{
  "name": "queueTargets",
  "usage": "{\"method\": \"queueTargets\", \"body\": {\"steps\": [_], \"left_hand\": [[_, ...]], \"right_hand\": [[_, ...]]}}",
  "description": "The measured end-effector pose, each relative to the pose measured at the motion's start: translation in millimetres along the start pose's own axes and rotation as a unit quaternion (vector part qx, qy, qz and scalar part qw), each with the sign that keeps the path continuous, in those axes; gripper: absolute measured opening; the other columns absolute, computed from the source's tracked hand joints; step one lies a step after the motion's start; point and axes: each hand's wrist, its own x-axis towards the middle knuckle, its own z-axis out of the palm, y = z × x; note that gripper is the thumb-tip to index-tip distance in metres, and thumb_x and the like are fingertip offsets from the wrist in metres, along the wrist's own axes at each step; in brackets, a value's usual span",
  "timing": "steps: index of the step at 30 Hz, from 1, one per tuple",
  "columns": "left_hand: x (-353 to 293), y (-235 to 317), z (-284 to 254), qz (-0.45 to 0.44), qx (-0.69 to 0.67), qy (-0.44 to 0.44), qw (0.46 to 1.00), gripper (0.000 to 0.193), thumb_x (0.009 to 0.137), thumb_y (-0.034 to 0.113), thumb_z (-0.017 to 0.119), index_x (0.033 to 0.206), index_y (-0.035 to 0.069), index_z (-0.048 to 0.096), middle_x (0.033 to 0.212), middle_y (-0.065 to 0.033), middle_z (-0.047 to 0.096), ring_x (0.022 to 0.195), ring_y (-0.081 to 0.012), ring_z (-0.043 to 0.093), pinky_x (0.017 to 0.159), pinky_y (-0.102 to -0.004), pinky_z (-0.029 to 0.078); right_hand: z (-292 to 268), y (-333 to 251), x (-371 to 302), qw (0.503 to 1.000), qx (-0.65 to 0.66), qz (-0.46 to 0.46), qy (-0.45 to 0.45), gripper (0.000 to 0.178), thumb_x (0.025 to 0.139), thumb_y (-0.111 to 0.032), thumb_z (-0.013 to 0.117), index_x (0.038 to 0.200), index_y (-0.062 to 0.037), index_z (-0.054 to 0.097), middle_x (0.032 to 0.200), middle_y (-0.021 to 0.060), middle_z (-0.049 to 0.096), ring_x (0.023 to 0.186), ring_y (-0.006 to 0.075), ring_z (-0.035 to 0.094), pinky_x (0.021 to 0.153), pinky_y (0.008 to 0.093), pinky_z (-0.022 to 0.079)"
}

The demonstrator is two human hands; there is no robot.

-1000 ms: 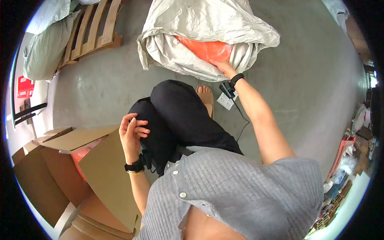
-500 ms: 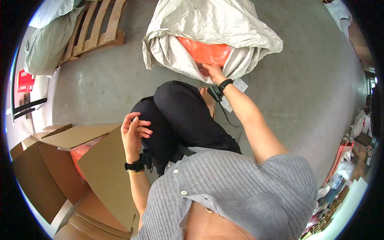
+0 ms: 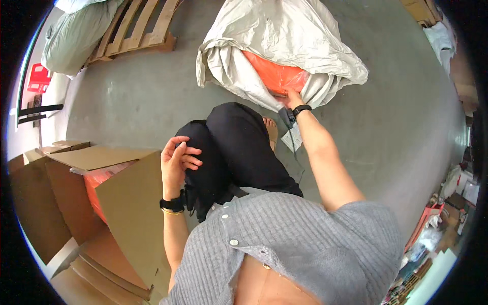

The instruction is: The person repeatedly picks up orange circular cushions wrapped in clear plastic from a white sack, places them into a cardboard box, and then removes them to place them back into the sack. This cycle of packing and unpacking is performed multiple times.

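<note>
Since half a second ago, the right hand (image 3: 291, 100) has shifted rightward along the mouth of the pale sack (image 3: 284, 30), and from my post I see the whole scene sitting a little further right too.

At the lower left of the frame I have an open cardboard box (image 3: 127, 203), flaps spread, with an orange package (image 3: 95, 195) wrapped in clear plastic inside it. Above it, toward the left edge, is a red plastic item (image 3: 39, 78); a stuffed bag (image 3: 76, 38) fills the upper left, just beside a wooden pallet (image 3: 137, 46).

Left of centre, the left hand (image 3: 178, 155) is held up over the knee of the black trousers (image 3: 239, 147), fingers loosely bent and slightly spread; I cannot tell whether they touch the cloth.

At upper centre, the orange bundle (image 3: 277, 73) shows in the sack's mouth. The right hand is at its lower edge, fingers partly hidden, so I cannot tell whether they grip. Below that wrist, a white paper (image 3: 292, 137) lies on the floor (image 3: 366, 132), near a sandalled foot (image 3: 271, 132). Mixed clutter (image 3: 447, 203) lines the right edge.
</note>
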Motion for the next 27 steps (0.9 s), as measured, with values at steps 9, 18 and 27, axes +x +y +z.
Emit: {"method": "queueTargets", "body": {"steps": [9, 18, 27], "left_hand": [[-2, 15, 4, -0.032, 0.04, -0.021, 0.998, 0.019, 0.089, 0.013, 0.045, 0.103, 0.0, 0.049, 0.082, -0.0149, 0.064, 0.06, -0.0175, 0.063, 0.049, -0.0236, 0.05], [111, 141, 32, 0.064, 0.47, -0.235, 0.848, 0.024, 0.085, 0.008, 0.051, 0.108, -0.001, 0.053, 0.104, -0.0092, 0.06, 0.1, -0.0178, 0.055, 0.086, -0.0291, 0.042], [304, -27, 135, 0.387, 0.65, -0.397, 0.52, 0.033, 0.071, 0.012, 0.059, 0.104, 0.007, 0.056, 0.103, -0.0146, 0.057, 0.099, -0.0312, 0.053, 0.086, -0.0395, 0.042]], "right_hand": [[-18, -16, -17, 0.986, -0.166, -0.017, -0.004, 0.03, 0.087, -0.027, 0.047, 0.095, 0.0013, 0.055, 0.078, 0.0137, 0.063, 0.061, 0.019, 0.058, 0.053, 0.027, 0.046], [3, -40, -69, 0.981, -0.106, -0.158, -0.029, 0.026, 0.083, -0.026, 0.053, 0.07, -0.0032, 0.055, 0.056, 0.0094, 0.058, 0.043, 0.0149, 0.052, 0.043, 0.0256, 0.042], [3, -62, -59, 0.983, -0.094, -0.146, -0.051, 0.023, 0.085, -0.024, 0.05, 0.072, -0.0047, 0.052, 0.052, 0.0063, 0.053, 0.041, 0.0149, 0.05, 0.039, 0.0264, 0.042]]}}
